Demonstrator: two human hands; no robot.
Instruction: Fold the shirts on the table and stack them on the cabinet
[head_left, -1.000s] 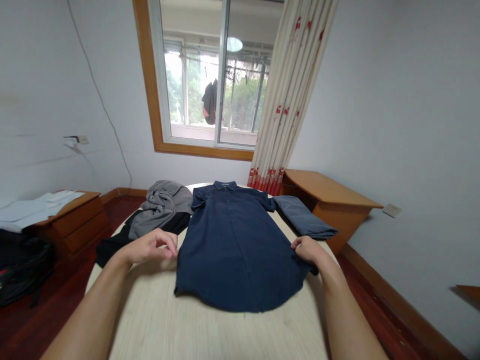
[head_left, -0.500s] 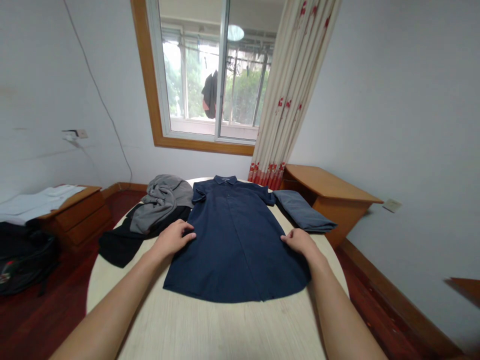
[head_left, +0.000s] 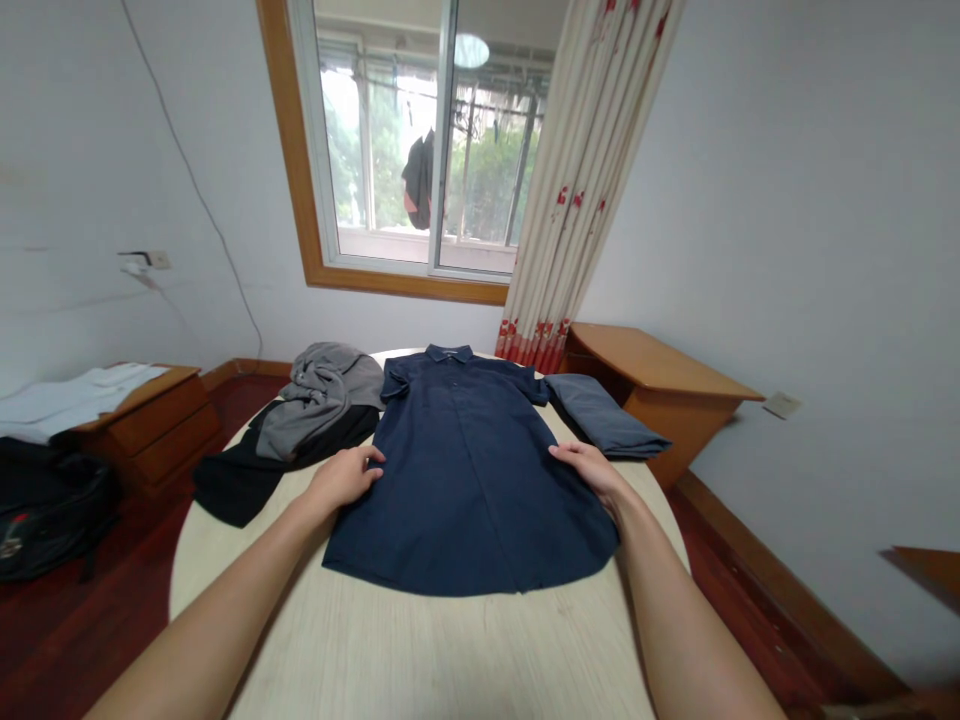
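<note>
A dark navy short-sleeved shirt (head_left: 465, 470) lies spread out, front up, on a round pale wooden table (head_left: 420, 650). Its collar points to the window and its curved hem toward me. At the shirt's left side edge rests my left hand (head_left: 346, 478), thumb and fingers slightly apart, their tips touching the cloth. My right hand (head_left: 589, 468) lies over the right side edge with fingers stretched out onto the fabric. Neither hand lifts the shirt.
A crumpled grey garment (head_left: 311, 405) and a black one (head_left: 244, 480) lie left of the shirt. A folded grey-blue garment (head_left: 607, 418) lies right. Beyond stand a wooden desk (head_left: 660, 360) and a low cabinet (head_left: 169, 430). A black backpack (head_left: 49, 510) is at left.
My right hand has slid slightly inward and away from me over the shirt, its fingers straighter. The left hand has barely moved. The view has shifted a little.
</note>
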